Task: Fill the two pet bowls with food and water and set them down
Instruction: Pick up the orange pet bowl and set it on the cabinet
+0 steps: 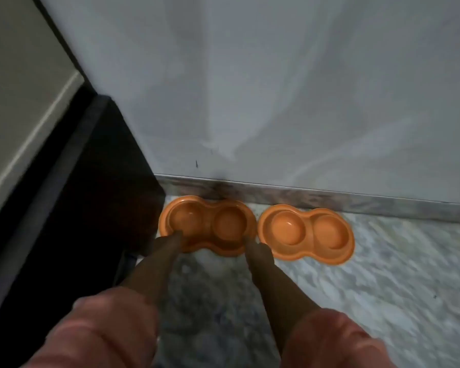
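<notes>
Two orange double pet bowls sit side by side on the marble floor against the wall's skirting. My left hand (170,241) grips the near left rim of the left bowl (210,221), and my right hand (258,249) grips its near right rim. The right bowl (307,231) lies untouched just beside my right hand. All the wells look bare, with no food visible; a faint glint shows in two of them. Both my arms wear pink sleeves.
A grey-white wall (276,88) rises right behind the bowls, with a marble skirting (356,201) along its foot. A dark cabinet or counter side (77,195) stands close on the left. Marble floor (383,274) stretches to the right and towards me.
</notes>
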`<state>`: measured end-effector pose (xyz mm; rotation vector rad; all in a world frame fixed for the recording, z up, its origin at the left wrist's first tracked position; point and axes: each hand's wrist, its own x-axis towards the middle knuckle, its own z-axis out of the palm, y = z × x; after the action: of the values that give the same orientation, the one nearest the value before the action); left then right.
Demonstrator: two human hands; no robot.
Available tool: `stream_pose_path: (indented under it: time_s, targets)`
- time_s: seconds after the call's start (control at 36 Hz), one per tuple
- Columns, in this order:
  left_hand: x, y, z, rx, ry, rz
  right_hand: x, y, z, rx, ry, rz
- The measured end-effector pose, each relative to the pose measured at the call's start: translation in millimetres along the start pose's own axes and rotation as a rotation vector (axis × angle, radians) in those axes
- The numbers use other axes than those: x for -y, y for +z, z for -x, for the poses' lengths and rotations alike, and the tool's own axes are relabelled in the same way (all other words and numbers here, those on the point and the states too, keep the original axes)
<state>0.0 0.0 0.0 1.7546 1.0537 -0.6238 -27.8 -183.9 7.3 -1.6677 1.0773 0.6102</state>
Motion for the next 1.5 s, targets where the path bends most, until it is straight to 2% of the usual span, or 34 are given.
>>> stream_pose_path:
  time_s: [0.06,0.14,0.28,0.39,0.47,0.53,0.69,0.81,0.97,1.14,1.5]
  targets:
    - [-0.3,9.7,-17.5,-0.006,-0.014,0.018,-2.8,10.0,-18.7,-0.002,0.034,-0.107]
    - [-1.9,19.1,-44.9,0.013,-0.061,0.067,-3.0,21.5,-47.5,0.022,0.058,-0.122]
    - [11.3,25.2,-89.2,-0.093,-0.055,0.051,-2.3,37.1,-72.3,-0.057,0.078,-0.084]
    - [26.0,28.4,-124.6,-0.156,-0.097,-0.029,-7.9,40.6,-79.0,-0.039,0.073,-0.091]
    - [7.0,23.5,-84.6,-0.132,-0.095,-0.014,-7.6,41.4,-77.2,-0.036,0.076,-0.102]
    - [2.8,23.3,-75.2,-0.094,-0.111,-0.006,-6.2,43.2,-68.6,-0.086,0.066,-0.026]
    - [-2.0,7.3,-47.9,-0.156,-0.115,-0.032,2.3,29.3,-30.5,-0.157,0.130,-0.088]
    - [-15.9,-5.0,7.8,-0.135,-0.132,-0.075,10.1,-3.0,14.1,-0.166,0.195,-0.157]
    - [-51.3,-20.9,109.0,-0.096,-0.133,-0.042,34.7,-63.8,102.7,-0.256,0.187,-0.079]
    - [-86.5,-45.7,216.1,-0.111,-0.089,0.000,56.5,-124.7,199.6,-0.278,0.209,-0.240]
    - [-150.1,-113.4,428.9,-0.063,0.022,0.012,103.0,-237.0,421.5,-0.333,0.171,-0.356]
